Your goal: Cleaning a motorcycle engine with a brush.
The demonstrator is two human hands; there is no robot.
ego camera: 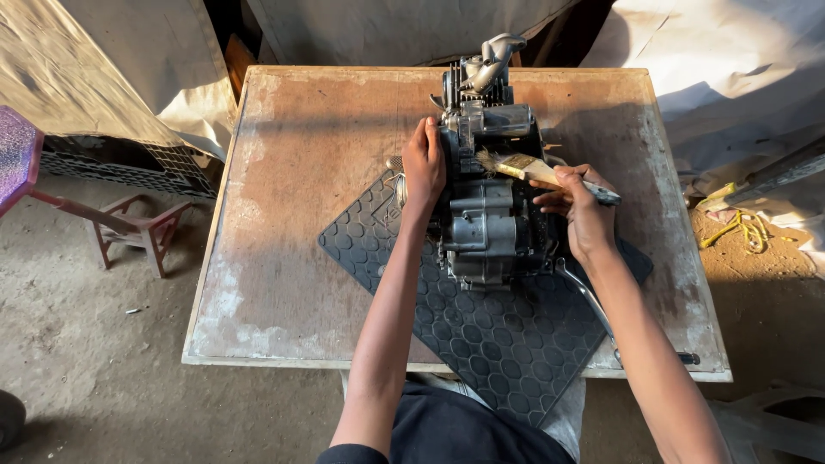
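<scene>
Both arms outstretched: left hand (423, 163) flat against engine (488, 185), right hand (583, 206) grip clamped on paintbrush (533, 169).

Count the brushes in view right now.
1: a paintbrush held in the right hand, bristles on the engine. Others may be hidden behind the engine.

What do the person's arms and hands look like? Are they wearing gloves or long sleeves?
No gloves: the left hand and right hand are both bare. The forearms are bare too, long and slim, with no watch, ring or bracelet showing. Only a bit of dark clothing shows near the bottom edge.
</scene>
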